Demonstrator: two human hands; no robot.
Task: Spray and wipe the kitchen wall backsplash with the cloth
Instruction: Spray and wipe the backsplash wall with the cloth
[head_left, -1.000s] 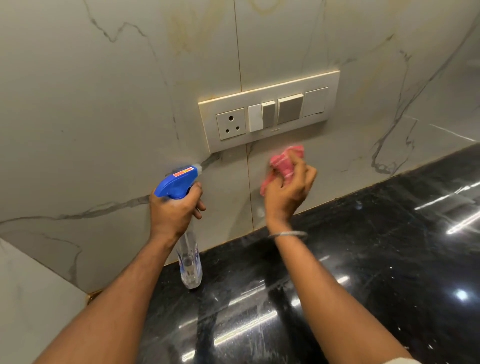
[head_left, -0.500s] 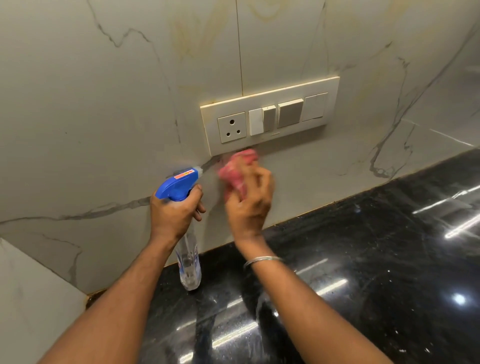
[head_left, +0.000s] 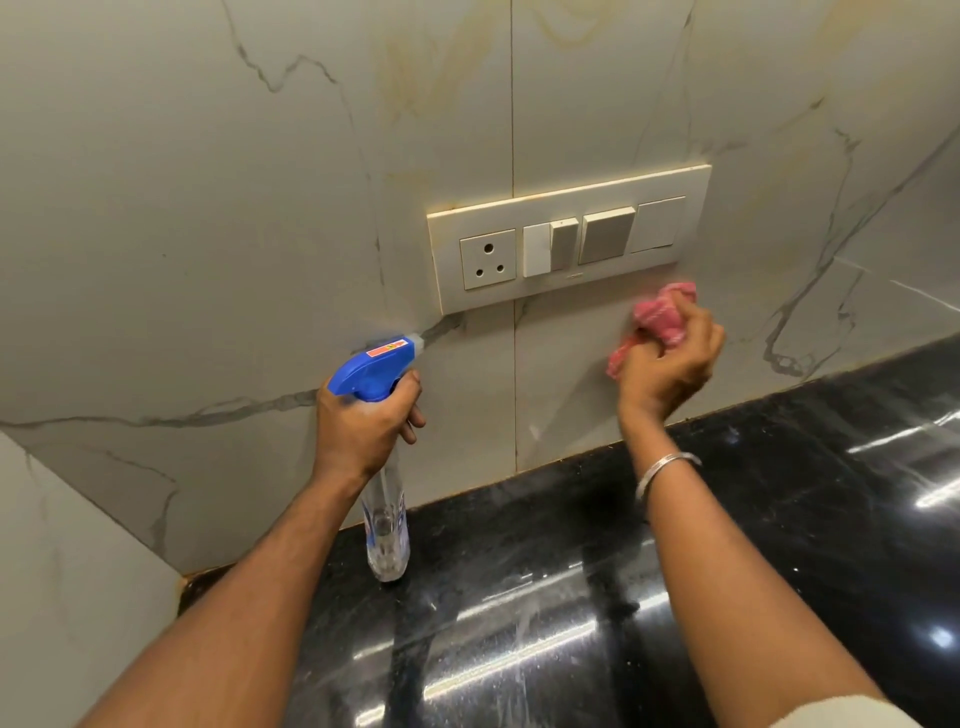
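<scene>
The right hand (head_left: 667, 371) is closed around a bunched pink cloth (head_left: 657, 319), fingers curled over it, and presses it against the marble-patterned backsplash (head_left: 208, 234). Directly above that grip, nearly touching the top of the cloth, runs the lower edge of a cream switch plate (head_left: 569, 236) (one socket, then rocker switches), which stands proud of the tile and blocks the way upward. Below the grip lies the black polished countertop (head_left: 779, 519), where the wall meets the stone. A metal bangle (head_left: 665, 470) circles the right wrist.

Well to the left of the cloth, the left hand (head_left: 366, 421) wraps tightly around the neck of a clear spray bottle (head_left: 387, 525), just under its blue trigger head (head_left: 371, 369). The nozzle points at the wall, close to the plate's lower left corner. A vertical tile joint runs down the backsplash between the two grips.
</scene>
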